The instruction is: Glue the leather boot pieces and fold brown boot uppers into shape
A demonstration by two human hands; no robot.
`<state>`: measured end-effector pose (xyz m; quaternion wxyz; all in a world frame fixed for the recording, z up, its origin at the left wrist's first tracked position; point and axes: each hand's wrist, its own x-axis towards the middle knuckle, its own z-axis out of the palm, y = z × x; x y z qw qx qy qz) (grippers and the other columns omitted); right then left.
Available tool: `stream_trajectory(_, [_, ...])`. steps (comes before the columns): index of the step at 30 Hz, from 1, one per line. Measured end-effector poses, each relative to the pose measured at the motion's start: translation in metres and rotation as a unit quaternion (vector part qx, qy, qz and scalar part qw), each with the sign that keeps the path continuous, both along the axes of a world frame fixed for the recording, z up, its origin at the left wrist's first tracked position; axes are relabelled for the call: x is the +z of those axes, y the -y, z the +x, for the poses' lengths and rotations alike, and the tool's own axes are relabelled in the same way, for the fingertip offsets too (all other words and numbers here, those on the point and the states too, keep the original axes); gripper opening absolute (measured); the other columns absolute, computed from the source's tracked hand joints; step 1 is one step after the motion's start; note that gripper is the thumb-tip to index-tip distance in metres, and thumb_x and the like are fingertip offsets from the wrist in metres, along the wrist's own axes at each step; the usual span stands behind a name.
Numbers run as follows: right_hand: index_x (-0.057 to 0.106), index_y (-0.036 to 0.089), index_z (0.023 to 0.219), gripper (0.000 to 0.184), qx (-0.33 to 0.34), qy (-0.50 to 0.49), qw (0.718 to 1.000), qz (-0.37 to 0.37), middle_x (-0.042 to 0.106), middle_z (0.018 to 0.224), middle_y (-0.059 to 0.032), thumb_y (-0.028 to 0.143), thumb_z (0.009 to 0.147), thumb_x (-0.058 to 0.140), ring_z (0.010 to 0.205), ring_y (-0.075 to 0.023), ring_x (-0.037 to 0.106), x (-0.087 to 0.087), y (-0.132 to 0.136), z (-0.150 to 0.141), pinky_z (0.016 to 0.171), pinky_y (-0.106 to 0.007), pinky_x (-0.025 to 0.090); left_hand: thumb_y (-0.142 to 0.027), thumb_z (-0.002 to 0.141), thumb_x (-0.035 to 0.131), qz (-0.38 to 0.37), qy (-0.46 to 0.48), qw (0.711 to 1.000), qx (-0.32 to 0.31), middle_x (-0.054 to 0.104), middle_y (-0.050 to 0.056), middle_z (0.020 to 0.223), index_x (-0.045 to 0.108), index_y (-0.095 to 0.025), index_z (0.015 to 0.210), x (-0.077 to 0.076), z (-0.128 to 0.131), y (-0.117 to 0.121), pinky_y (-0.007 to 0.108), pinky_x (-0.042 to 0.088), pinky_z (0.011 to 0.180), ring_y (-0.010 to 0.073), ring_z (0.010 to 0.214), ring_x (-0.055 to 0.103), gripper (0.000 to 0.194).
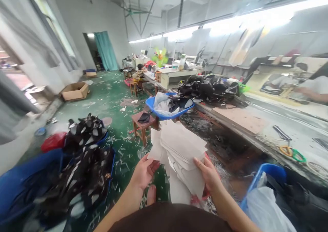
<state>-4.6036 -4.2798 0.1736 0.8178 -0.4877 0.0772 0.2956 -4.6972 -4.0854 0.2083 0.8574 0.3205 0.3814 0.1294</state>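
Note:
A loose stack of white sheets (183, 139) fans out in front of me, its pieces overlapping at uneven angles. My right hand (208, 172) grips the stack at its right edge, thumb on top. At the left edge, my left hand (146, 170) pinches a corner of the sheets between thumb and fingers. Beneath the sheets, part of a red container (207, 191) shows; most of it is hidden. A small wooden stool (145, 126) with a folded black piece (144, 118) on it stands just beyond the stack.
Blue tubs (30, 174) of black and white cut pieces crowd the left floor. A blue basin (169, 115) sits ahead. Along the right runs a worktable (256, 121) with scissors (292, 153); another blue tub (273, 170) stands below. A person's arm (311, 90) shows at a sewing machine.

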Motion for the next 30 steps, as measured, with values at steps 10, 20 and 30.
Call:
stream_trajectory(10, [0.063, 0.018, 0.094, 0.047, -0.242, -0.002, 0.97, -0.006, 0.071, 0.089, -0.006, 0.038, 0.055, 0.078, 0.085, -0.0264, 0.065, 0.002, -0.04, 0.092, 0.074, -0.036, 0.052, 0.003, 0.072, 0.053, -0.02, -0.013, 0.968, -0.251, 0.066, 0.004, 0.068, 0.057, -0.013, 0.079, -0.018, 0.198, -0.06, 0.019, 0.053, 0.055, 0.012, 0.057, 0.063, 0.018])
stream_trajectory(20, [0.063, 0.018, 0.098, 0.054, -0.402, 0.044, 0.914, -0.042, 0.071, 0.092, -0.0071, 0.039, 0.052, 0.079, 0.088, -0.0275, 0.064, -0.032, 0.01, 0.154, 0.08, -0.039, 0.049, -0.016, 0.071, 0.065, -0.018, -0.012, 0.901, -0.434, 0.065, 0.004, 0.093, 0.037, -0.026, 0.12, -0.055, 0.305, 0.042, 0.029, 0.052, 0.057, 0.0176, 0.065, 0.064, 0.058])
stream_trajectory(30, [0.064, 0.017, 0.072, 0.051, -0.404, -0.054, 0.911, -0.067, 0.072, 0.077, -0.0097, 0.05, 0.037, 0.08, 0.084, -0.0322, 0.065, -0.086, 0.13, 0.293, 0.079, -0.043, 0.048, -0.003, 0.058, 0.068, 0.013, -0.073, 0.904, -0.421, 0.065, 0.005, 0.061, 0.055, -0.014, 0.082, -0.115, 0.442, 0.189, 0.037, 0.052, 0.066, 0.0233, 0.059, 0.064, 0.03])
